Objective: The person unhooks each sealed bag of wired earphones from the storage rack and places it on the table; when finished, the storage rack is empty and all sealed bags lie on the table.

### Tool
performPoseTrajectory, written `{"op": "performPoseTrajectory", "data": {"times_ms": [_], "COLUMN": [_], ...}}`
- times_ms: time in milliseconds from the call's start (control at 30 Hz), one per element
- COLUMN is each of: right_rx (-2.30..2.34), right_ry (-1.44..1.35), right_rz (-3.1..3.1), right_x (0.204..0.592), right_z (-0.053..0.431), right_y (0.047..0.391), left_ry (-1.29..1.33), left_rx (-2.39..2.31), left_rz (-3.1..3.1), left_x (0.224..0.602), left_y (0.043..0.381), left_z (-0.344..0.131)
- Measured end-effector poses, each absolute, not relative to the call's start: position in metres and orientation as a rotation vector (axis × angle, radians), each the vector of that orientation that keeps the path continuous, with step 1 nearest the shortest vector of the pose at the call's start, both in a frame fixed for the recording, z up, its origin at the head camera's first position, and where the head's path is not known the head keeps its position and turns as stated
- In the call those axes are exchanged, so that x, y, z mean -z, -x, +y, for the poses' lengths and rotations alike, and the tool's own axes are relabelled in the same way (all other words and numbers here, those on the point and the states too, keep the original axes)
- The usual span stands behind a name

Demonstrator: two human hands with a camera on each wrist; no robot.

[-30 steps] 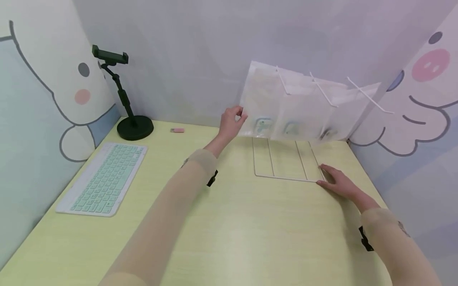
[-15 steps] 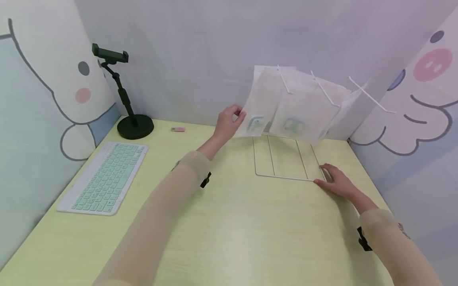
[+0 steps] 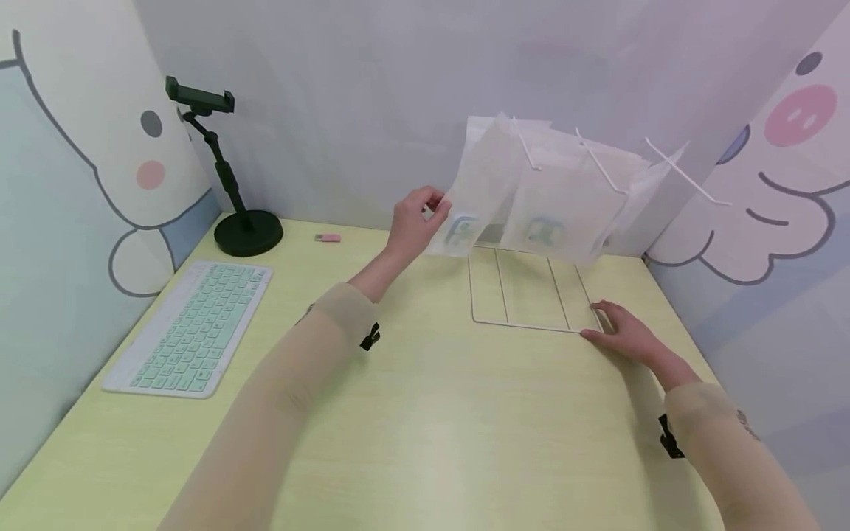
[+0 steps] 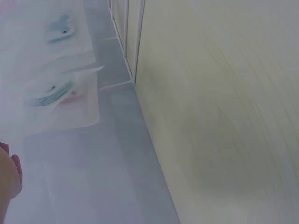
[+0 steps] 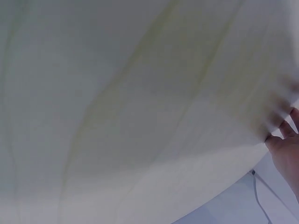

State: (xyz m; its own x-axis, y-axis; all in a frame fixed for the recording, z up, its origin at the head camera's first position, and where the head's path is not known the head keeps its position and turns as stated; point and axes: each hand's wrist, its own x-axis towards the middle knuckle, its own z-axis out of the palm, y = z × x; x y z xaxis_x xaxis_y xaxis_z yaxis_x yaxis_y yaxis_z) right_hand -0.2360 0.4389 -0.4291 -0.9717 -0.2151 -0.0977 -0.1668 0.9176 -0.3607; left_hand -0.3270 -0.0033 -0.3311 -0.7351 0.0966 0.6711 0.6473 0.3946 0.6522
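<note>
A white wire rack (image 3: 524,325) stands at the back right of the table, its base flat and its prongs (image 3: 600,162) pointing forward. Translucent plastic bags (image 3: 558,184) with blue-green printed or enclosed pictures hang on those prongs. My left hand (image 3: 413,221) pinches the left edge of the front left bag (image 3: 474,184) between thumb and forefinger, pulling it askew. In the left wrist view part of that hand (image 4: 8,172) shows below the bags (image 4: 74,112). My right hand (image 3: 624,333) holds the front right corner of the rack's base between thumb and fingers.
A green-keyed keyboard (image 3: 199,324) lies at the left. Behind it stands a black phone stand (image 3: 248,233), with a small pink USB stick (image 3: 327,237) to its right. Printed partition walls (image 3: 372,110) close off the table's back and sides.
My left hand has drawn back a little to the left and toward me. The front left bag has swung out with it, separating from the sheets behind. The right hand stays on the base.
</note>
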Motion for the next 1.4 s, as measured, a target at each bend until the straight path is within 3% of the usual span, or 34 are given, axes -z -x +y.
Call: {"op": "performPoseTrajectory", "data": {"times_ms": [1100,1400], "right_rx": [0.515,0.520], "right_ry": [0.310,0.290], "right_rz": [2.953,2.938], "right_x": [0.426,0.427], "right_z": [0.437,0.438], "right_y": [0.240,0.239], "left_ry": [0.823,1.018], "left_rx": [1.224,1.057], "left_rz": [-2.128,-2.035], "left_x": [0.277,0.273], "left_y": [0.260,0.253], "left_z": [-0.043,-0.049]}}
